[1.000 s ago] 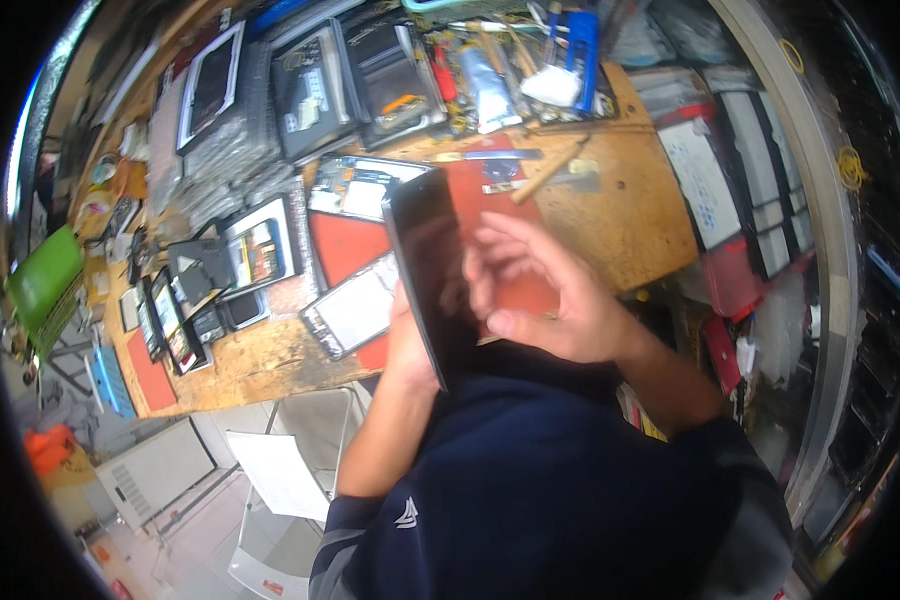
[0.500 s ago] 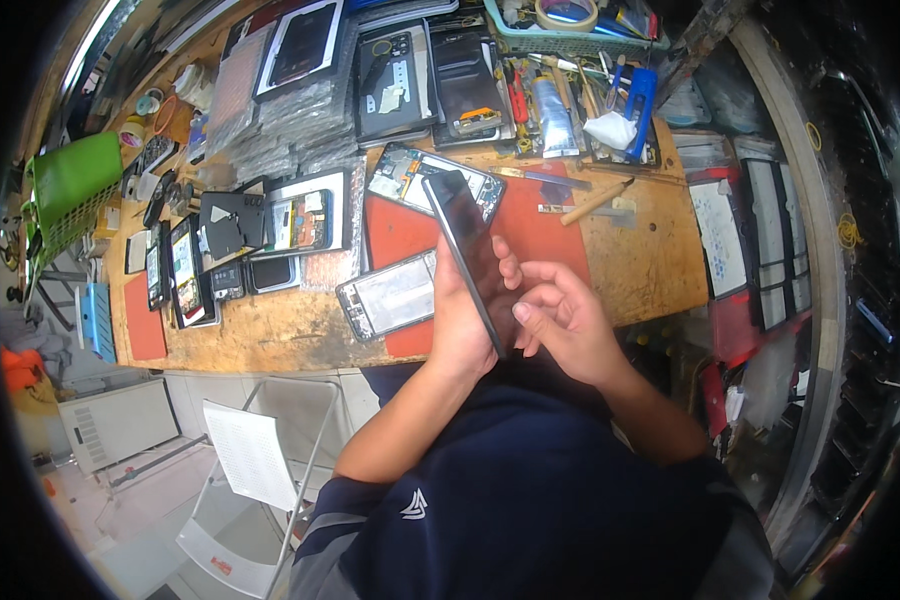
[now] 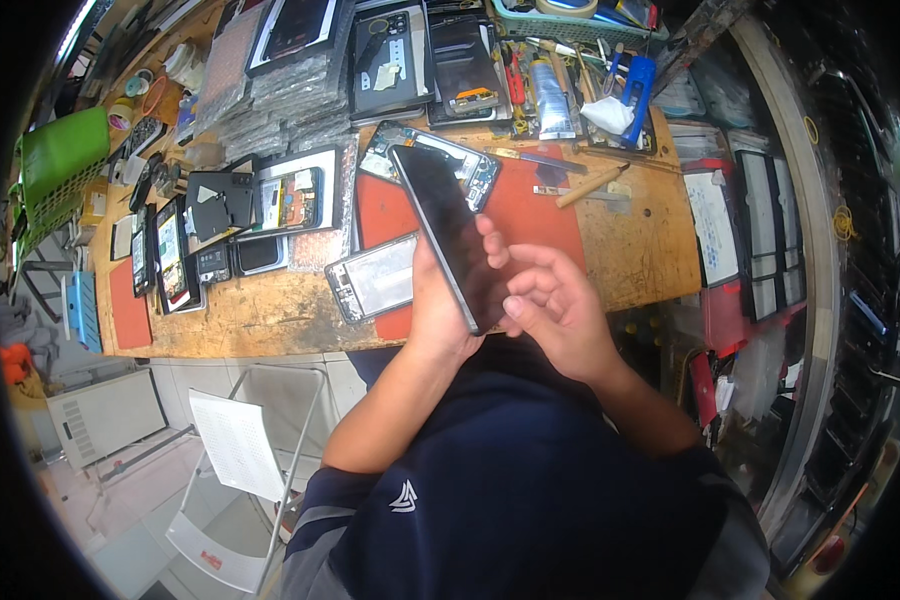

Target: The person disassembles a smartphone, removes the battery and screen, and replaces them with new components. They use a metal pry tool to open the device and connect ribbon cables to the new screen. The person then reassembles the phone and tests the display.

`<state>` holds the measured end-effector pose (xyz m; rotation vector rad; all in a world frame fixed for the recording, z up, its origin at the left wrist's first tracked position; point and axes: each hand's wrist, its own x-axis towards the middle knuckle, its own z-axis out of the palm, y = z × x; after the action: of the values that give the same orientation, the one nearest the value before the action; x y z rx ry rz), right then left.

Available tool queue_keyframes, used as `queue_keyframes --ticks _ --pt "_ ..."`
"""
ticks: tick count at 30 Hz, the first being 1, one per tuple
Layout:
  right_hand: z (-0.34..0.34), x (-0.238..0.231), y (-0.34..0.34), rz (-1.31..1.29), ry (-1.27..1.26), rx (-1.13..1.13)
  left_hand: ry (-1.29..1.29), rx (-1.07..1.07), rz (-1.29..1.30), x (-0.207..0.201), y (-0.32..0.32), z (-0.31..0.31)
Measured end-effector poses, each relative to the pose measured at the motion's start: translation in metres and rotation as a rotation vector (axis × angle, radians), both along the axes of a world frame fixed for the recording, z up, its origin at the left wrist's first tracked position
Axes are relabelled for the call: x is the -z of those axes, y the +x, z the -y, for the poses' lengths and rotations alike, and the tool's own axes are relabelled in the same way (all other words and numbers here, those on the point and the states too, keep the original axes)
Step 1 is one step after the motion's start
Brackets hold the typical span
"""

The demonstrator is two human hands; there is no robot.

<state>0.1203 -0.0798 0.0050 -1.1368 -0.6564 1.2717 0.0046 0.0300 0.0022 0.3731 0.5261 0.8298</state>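
Note:
My left hand (image 3: 436,300) grips a black smartphone (image 3: 442,225) from beneath, its fingertips showing past the far long edge. The phone is tilted, its dark glossy screen facing right. Close beside the lower end of that screen, my right hand (image 3: 560,310) has its fingers loosely bent and apart, with nothing in them; whether a fingertip touches the glass is hard to tell. Under the phone, on an orange-red mat (image 3: 540,225), lie an opened phone body with bare inner parts (image 3: 475,175) and a silvery phone frame (image 3: 380,278), partly covered by phone and hand.
Opened phones and parts (image 3: 290,200) crowd the wooden bench (image 3: 650,240) at left. Bubble-wrapped stacks (image 3: 300,110) stand behind. Further right lie a wooden-handled tool (image 3: 592,186), a glue tube (image 3: 550,100) and a blue stapler-like tool (image 3: 638,95). A white folding chair (image 3: 235,440) stands below.
The phone has tilted so more of its screen shows. My right hand's fingers have spread slightly beside it. The whole view has shifted a little.

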Motion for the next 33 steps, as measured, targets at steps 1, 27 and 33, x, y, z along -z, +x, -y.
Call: queue_keyframes --ticks 1,27,33 --pt "0.0 -0.003 0.002 -0.041 -0.006 0.0 -0.013 0.062 0.055 0.0 0.0 -0.004" --pt "0.013 -0.046 0.015 -0.267 0.229 0.177 -0.019 0.45 -0.176 -0.014 -0.001 -0.011" --pt "0.015 -0.047 0.018 -0.089 0.24 0.181 0.217 0.224 -0.253 -0.019 0.007 -0.004"
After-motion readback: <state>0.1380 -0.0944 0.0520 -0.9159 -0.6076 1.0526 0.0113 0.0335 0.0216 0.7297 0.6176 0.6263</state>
